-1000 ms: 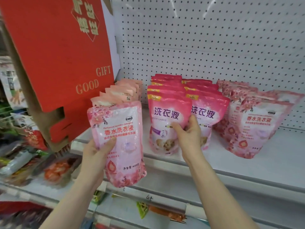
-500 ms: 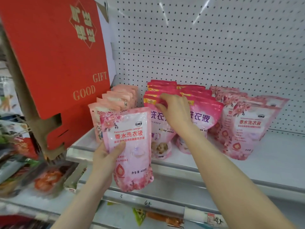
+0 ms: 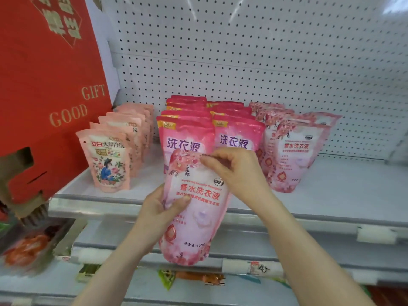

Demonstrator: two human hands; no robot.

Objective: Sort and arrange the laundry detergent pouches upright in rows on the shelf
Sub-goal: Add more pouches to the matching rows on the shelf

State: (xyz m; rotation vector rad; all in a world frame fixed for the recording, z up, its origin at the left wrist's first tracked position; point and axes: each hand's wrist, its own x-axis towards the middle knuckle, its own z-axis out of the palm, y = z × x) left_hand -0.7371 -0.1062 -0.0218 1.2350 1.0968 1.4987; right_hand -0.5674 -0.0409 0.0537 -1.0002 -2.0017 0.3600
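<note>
Clearly held one pale pink pouch [image 3: 198, 219] upright in mid-air, in front of the shelf [image 3: 331, 195] rim and not resting on it. Gripped its left edge with the left hand [image 3: 159, 215], thumb curled across the printed front, the other fingers hidden behind. Pinched its top seal with the right hand [image 3: 236, 171], fingertips bunched together on the film.

Counted four groups standing on the shelf: one row of peach pouches [image 3: 108, 160], roughly six deep; two rows of bright pink pouches [image 3: 187, 138], about five and four deep; one looser cluster of flowered pouches [image 3: 293, 155], four or five, leaning on one another. Could not fix those counts, with only top edges showing behind each front one.

Noted soft, glossy plastic film throughout, flat-sealed tops, rounded bulging bottoms. Noted smooth pale metal for the shelf, a white back panel [image 3: 242, 51] dotted with small holes, and one red cardboard gift box [image 3: 48, 85] with gold lettering, cut off at the left and top edges. Made out at least two paper price tags [image 3: 256, 267] on the rails below, print too blurred to read. Lost the packets [image 3: 26, 250] on the lower shelf to blur.
</note>
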